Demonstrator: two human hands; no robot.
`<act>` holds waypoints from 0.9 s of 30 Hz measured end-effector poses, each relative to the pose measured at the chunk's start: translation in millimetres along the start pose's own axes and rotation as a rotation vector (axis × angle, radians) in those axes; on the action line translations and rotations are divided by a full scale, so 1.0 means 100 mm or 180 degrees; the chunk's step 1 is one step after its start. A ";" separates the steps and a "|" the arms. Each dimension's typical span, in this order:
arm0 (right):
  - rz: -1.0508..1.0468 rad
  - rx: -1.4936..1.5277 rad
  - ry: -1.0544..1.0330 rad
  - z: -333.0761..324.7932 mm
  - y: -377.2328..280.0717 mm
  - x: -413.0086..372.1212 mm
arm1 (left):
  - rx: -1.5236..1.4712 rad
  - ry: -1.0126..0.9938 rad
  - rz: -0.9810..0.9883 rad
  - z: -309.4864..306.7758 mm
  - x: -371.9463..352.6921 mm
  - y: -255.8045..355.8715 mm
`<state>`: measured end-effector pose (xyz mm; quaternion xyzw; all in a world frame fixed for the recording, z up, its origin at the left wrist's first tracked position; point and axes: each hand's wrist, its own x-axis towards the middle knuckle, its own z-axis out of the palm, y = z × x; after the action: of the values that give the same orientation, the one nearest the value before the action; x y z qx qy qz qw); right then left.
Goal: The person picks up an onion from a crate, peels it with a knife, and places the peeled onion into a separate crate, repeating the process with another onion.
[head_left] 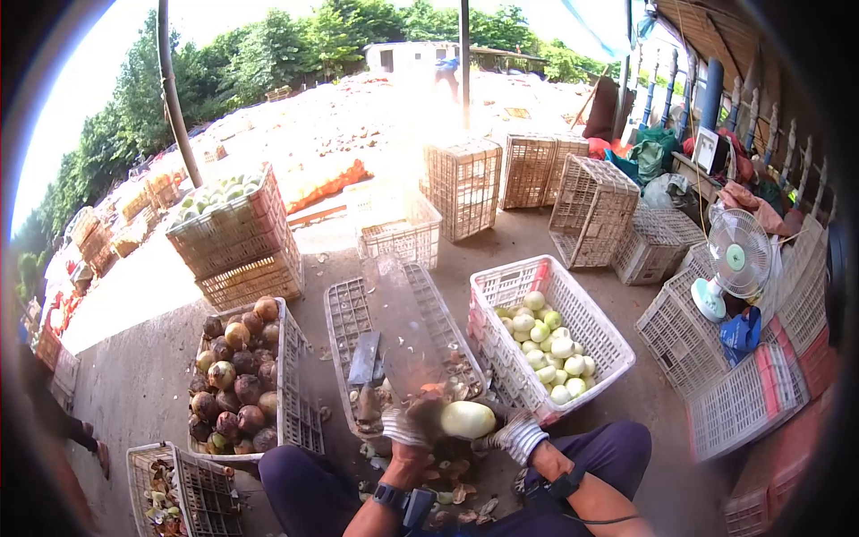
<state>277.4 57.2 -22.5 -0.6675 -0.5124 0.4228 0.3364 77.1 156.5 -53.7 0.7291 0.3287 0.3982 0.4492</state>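
Note:
Both hands wear gloves with striped cuffs, low in the middle of the view. Between them is a pale, peeled bulb (pixel 468 419). My right hand (pixel 517 433) is closed against its right end. Blurred at its left side is my left hand (pixel 413 422), its fingers too smeared to read. Beneath them lies a crate (pixel 336 309) strewn with peel scraps, and a cleaver (pixel 364 358) rests on it. Brown unpeeled bulbs (pixel 248 388) fill a crate on the left. Pale peeled bulbs (pixel 557 345) lie in a white crate (pixel 617 362) on the right.
A crate of scraps (pixel 183 501) stands at the lower left. Stacked crates (pixel 237 237) holding pale bulbs are further back. Several crates (pixel 595 210) stand behind and to the right, near a fan (pixel 738 255). Part of another person (pixel 54 421) shows at the left edge.

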 end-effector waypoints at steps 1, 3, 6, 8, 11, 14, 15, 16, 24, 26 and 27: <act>0.0219 0.0279 -0.0110 0.00 -0.02 0.00 | -0.0081 0.0097 0.0047 0.08 -0.01 -0.43; -0.0181 -0.0280 0.0170 0.03 -0.04 0.02 | 0.0121 0.0240 -0.0027 0.12 -0.09 -0.60; -0.0053 -0.0087 0.0134 0.05 -0.06 0.02 | -0.2265 0.0375 -0.0728 0.24 -0.19 -0.87; 0.0060 0.0484 0.0040 0.11 0.23 0.11 | -0.3827 0.0629 -0.1363 0.27 -0.26 -0.90; 0.0334 0.1896 -0.0120 0.13 0.20 0.11 | -0.2163 0.0438 -0.0982 0.24 -0.18 -0.67; 0.0762 0.2960 -0.0261 0.08 0.05 -0.02 | -0.1382 0.0489 -0.0636 0.29 -0.20 -0.65; 0.0737 0.3087 -0.0305 0.08 0.13 -0.01 | -0.1288 0.0404 -0.0657 0.26 -0.20 -0.53; 0.0874 0.3569 -0.0407 0.09 0.39 0.05 | -0.1194 0.0318 -0.0676 0.23 -0.20 -0.41; 0.0036 0.3922 -0.0598 -0.03 -0.01 -0.06 | -0.0777 -0.0089 -0.0531 0.03 -0.18 0.18; 0.0015 0.3965 -0.0505 -0.02 -0.13 -0.09 | -0.1046 0.0057 -0.0630 0.05 -0.16 0.13; -0.0008 0.3947 -0.0509 -0.02 -0.17 -0.10 | -0.0828 0.0086 -0.0472 0.06 -0.15 0.07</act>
<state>271.5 52.3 -4.2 -0.3138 -0.1961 0.6897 0.6224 75.8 138.7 -52.8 0.6330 0.3333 0.4129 0.5636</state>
